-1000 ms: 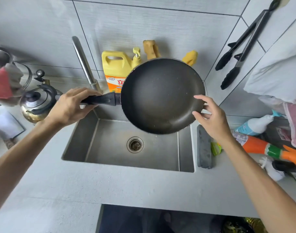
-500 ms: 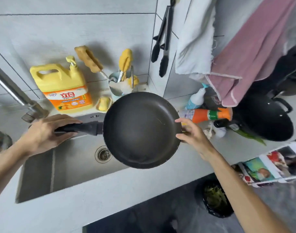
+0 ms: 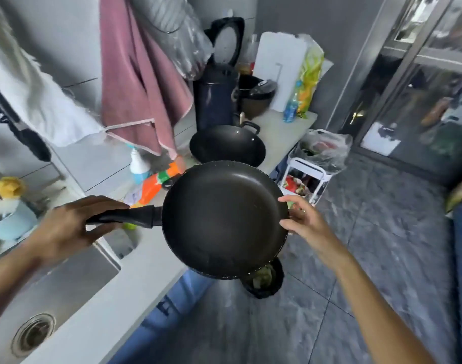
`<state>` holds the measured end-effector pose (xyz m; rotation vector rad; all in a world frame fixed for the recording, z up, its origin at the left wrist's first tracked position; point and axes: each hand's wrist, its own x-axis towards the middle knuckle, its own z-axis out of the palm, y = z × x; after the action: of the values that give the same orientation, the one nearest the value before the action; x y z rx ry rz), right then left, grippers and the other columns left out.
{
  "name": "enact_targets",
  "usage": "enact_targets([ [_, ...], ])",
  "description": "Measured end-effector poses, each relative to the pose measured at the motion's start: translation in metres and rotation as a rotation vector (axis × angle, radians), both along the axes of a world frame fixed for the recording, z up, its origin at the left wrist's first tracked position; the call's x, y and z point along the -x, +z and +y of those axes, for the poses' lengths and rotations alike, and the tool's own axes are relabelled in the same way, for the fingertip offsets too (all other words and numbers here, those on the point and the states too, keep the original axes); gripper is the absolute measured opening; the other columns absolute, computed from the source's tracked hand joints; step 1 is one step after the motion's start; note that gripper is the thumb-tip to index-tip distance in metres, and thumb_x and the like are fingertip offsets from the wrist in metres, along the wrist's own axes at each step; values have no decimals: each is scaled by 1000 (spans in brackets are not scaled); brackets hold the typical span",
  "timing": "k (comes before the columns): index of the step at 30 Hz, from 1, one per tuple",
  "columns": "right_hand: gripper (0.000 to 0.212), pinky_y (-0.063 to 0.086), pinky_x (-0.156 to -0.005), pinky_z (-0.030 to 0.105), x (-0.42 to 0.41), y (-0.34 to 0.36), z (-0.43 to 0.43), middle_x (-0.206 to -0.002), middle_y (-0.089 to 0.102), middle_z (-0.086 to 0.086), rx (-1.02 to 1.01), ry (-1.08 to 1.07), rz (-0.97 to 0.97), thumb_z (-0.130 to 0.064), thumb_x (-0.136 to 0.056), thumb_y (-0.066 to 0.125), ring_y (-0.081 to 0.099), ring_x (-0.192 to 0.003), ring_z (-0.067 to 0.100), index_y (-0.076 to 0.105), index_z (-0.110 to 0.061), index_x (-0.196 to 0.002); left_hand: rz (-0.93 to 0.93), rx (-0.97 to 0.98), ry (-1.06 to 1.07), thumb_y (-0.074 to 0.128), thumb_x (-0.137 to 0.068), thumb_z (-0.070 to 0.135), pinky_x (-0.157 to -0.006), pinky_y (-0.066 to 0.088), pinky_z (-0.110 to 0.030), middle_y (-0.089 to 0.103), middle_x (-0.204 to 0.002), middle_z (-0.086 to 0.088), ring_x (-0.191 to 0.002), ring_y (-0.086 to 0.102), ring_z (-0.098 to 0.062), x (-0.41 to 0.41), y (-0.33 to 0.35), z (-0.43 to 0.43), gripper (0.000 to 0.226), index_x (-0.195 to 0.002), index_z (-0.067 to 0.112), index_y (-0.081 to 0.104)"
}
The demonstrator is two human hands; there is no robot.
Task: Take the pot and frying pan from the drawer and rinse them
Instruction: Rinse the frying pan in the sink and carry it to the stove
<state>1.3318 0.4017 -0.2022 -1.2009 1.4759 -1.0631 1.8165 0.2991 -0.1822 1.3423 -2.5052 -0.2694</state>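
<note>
A black frying pan (image 3: 223,219) is held in the air over the counter's front edge, right of the sink (image 3: 67,279). My left hand (image 3: 67,227) grips its black handle. My right hand (image 3: 302,220) holds the pan's right rim with its fingertips. A black wok-like pot (image 3: 227,147) with side handles sits on the counter behind the pan. The drawer is out of view.
Pink and white towels (image 3: 138,82) hang from the wall. Spray bottles (image 3: 156,183) lie on the counter behind the pan. A rice cooker (image 3: 256,98) and dark kettle stand farther back. A white cart (image 3: 308,179) and a black bin (image 3: 264,281) stand on the floor.
The view has swung right, away from the sink. The pan has moved right with both hands, from above the sink to over the counter's edge.
</note>
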Motion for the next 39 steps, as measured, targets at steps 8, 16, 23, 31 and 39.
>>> enact_targets([
  [8,47,53,-103,45,197,-4,113,-107,73,19,3,-409,-38,-1,-89,69,70,-103,30,66,-37,-120,18,35,-314,59,-91,54,-84,57,-38,64,-121,24,-105,69,-17,280,-8,-45,41,-128,38,66],
  [16,50,52,-95,31,334,-27,194,-109,73,17,-6,-730,-48,-2,-93,66,68,-103,26,63,-36,-129,58,40,-611,61,-86,52,-75,60,-39,64,-116,27,-97,70,-15,523,-33,-92,38,-122,42,68],
  [23,49,50,-89,27,417,-38,222,-87,70,9,26,-1020,-45,4,-88,67,66,-79,18,64,-25,-128,64,-39,-921,52,-91,62,-85,53,-34,62,-121,30,-100,65,-5,729,-58,-142,38,-126,50,63],
  [31,48,52,-94,44,474,-29,273,-104,73,25,47,-1311,-84,6,-93,62,69,-95,33,59,-21,-133,72,-28,-1277,66,-86,54,-73,59,-35,55,-118,41,-90,67,-2,953,-30,-110,36,-121,44,68],
  [39,48,55,-92,35,491,-41,389,-106,73,24,39,-1656,-18,9,-93,61,70,-98,35,59,-17,-133,117,-48,-1610,60,-91,54,-86,44,-13,65,-119,25,-103,64,1,1127,-48,35,39,-124,35,70],
])
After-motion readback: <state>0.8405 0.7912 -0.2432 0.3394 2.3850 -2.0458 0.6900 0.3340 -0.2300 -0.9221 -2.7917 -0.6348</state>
